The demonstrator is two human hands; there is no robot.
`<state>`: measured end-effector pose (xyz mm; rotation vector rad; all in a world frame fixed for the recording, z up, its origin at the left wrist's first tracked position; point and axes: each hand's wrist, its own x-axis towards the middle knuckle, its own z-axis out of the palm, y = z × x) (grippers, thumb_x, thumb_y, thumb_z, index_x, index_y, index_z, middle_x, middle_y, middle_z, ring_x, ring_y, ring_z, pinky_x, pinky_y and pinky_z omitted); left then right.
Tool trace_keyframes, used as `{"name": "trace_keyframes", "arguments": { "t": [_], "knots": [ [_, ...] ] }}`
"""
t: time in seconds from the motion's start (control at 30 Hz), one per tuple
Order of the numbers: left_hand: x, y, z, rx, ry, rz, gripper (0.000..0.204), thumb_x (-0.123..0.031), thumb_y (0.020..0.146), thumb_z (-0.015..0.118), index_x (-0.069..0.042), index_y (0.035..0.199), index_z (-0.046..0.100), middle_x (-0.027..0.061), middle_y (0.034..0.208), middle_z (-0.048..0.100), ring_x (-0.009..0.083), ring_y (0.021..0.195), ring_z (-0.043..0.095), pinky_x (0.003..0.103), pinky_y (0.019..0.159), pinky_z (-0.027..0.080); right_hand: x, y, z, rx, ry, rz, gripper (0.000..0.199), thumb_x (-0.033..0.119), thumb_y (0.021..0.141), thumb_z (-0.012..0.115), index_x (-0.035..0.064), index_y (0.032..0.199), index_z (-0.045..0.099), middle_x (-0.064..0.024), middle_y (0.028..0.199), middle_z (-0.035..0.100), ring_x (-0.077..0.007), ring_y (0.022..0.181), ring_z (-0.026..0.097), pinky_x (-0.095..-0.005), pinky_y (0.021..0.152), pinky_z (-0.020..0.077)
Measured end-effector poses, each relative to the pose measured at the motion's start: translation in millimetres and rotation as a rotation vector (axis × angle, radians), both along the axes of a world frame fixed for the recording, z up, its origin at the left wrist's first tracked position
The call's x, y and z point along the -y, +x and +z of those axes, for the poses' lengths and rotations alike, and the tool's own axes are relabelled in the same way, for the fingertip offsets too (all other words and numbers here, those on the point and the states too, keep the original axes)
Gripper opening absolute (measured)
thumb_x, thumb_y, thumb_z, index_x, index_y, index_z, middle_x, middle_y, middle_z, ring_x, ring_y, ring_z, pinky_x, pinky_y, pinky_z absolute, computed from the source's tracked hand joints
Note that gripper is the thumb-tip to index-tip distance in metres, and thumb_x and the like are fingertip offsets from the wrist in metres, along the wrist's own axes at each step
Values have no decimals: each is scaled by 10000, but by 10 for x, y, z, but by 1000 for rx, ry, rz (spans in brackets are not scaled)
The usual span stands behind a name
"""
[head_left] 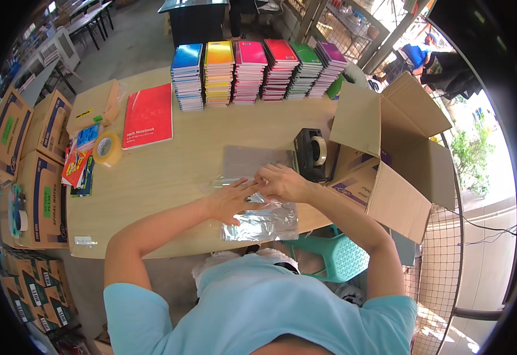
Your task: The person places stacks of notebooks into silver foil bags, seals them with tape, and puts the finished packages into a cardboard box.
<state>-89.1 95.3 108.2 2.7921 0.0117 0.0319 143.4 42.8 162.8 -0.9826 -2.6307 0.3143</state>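
Note:
A clear plastic bag (pixel 261 225) lies near the table's front edge, its lower part shiny and creased. My left hand (pixel 232 200) rests flat across it with the fingers stretched toward the right. Close against those fingertips, my right hand (pixel 283 182) is closed in a pinch over the plastic; what its fingertips hold is too small to make out. Beyond the hands, a greyish see-through part of the plastic (pixel 246 158) lies on the wood. A black tape dispenser (pixel 310 155) with a roll of tape stands just right of my right hand.
Several stacks of coloured notebooks (pixel 249 74) line the far edge. A red notebook (pixel 148 115), a yellowish tape roll (pixel 107 148) and small packets (pixel 80 168) lie at the left. An open cardboard box (pixel 388 154) stands right; a green stool (pixel 335 254) is below. Closed cartons (pixel 42 195) sit left.

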Motion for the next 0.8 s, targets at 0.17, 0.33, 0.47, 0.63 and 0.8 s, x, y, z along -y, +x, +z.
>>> {"name": "trace_keyframes", "arguments": {
  "t": [0.17, 0.33, 0.47, 0.63, 0.8],
  "knots": [
    [-58, 11, -207, 16, -106, -57, 703, -385, 654, 833, -268, 1305, 594, 173, 1498, 313, 416, 1450, 183, 562, 1176, 205, -87, -93, -89, -145, -51, 132, 172, 132, 628, 747, 131, 768, 647, -73, 1068, 541, -281, 1060, 529, -438, 888, 450],
    [146, 77, -142, 132, -83, 0, 599, -387, 675, 822, -301, 1236, 631, 170, 1512, 296, 437, 1447, 181, 602, 1157, 190, 111, 54, -613, -430, -328, -21, 295, 95, 671, 807, 155, 922, 663, -106, 1325, 469, -308, 1193, 498, -459, 919, 475],
    [432, 61, -425, 267, -68, 372, 455, -438, 778, 755, -347, 1214, 659, 181, 1526, 269, 462, 1449, 155, 695, 1106, 134, 338, -23, -858, -706, -506, -468, 698, 114, 715, 853, 180, 1308, 491, -121, 1510, 333, -296, 1296, 457, -412, 953, 486],
    [637, -89, -56, 656, -376, 598, 474, -505, 741, 763, -350, 1183, 690, 186, 1544, 241, 453, 1448, 169, 709, 1083, 113, 362, 55, -927, -724, -546, -494, 892, 133, 704, 869, 144, 1420, 337, -126, 1496, 356, -243, 1247, 495, -356, 918, 489],
    [625, 12, -270, 560, -243, 579, 405, -402, 689, 840, -270, 1058, 737, 181, 1510, 293, 449, 1397, 268, 683, 1067, 181, 341, 59, -1031, -767, -547, -491, 933, 101, 685, 868, 114, 1440, 322, -120, 1463, 395, -233, 1193, 524, -340, 888, 500]
  ]
}}
